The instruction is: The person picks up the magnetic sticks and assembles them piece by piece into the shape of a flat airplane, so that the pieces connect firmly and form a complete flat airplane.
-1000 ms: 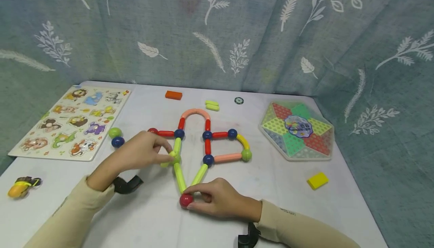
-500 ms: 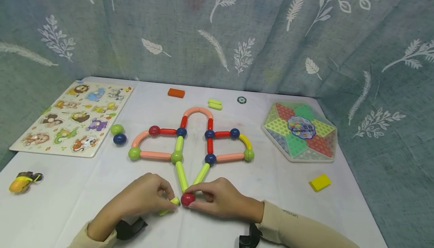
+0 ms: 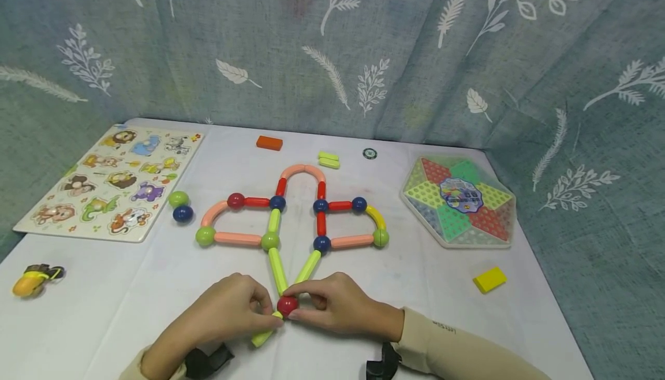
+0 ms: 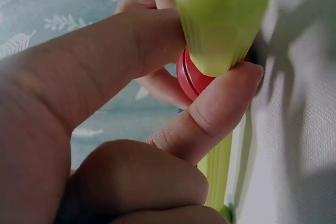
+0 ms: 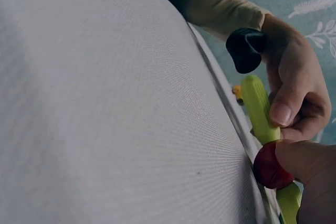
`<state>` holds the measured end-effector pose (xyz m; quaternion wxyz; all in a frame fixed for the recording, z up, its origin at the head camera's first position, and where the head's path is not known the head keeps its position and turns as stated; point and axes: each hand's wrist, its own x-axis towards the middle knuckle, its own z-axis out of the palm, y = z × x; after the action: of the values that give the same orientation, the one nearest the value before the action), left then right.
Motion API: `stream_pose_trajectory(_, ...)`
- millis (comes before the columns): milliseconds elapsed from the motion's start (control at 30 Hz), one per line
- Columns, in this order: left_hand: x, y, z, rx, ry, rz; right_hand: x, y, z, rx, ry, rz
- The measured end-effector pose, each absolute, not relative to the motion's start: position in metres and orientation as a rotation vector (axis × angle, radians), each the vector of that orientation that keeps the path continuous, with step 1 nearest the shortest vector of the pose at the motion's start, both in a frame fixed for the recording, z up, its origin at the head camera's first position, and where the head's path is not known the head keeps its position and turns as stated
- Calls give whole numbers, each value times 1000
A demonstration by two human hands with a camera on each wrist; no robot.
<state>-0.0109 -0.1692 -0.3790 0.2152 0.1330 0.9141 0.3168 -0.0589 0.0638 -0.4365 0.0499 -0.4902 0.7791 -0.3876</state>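
My left hand (image 3: 228, 308) pinches a yellow-green magnetic stick (image 4: 223, 19) between thumb and finger, its far end against a red ball (image 3: 287, 306). That ball is held between the thumb and forefinger of my right hand (image 3: 343, 305). Two more yellow-green sticks, a left one (image 3: 277, 270) and a right one (image 3: 309, 267), run up from the ball in a V. They join a flat figure of sticks and balls, with a salmon arch (image 3: 303, 170) on top and a loop at each side. In the right wrist view the held stick (image 5: 257, 106) meets the ball.
An animal puzzle board (image 3: 111, 181) lies at the left, with a green ball (image 3: 178, 198) and a blue ball (image 3: 183, 214) beside it. A hexagonal game board (image 3: 459, 201) and a yellow block (image 3: 490, 280) lie right. An orange block (image 3: 269, 142) and short yellow-green sticks (image 3: 329, 160) lie behind.
My left hand has come from the left green ball down to the red ball, bringing the yellow-green stick against it. My right hand keeps its hold on the red ball.
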Motion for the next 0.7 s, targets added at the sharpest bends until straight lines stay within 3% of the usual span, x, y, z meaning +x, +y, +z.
stream_pose_trajectory(700,-11,-166,-379,360,2580,892,-59,63,-436,-1496,2339,-1273)
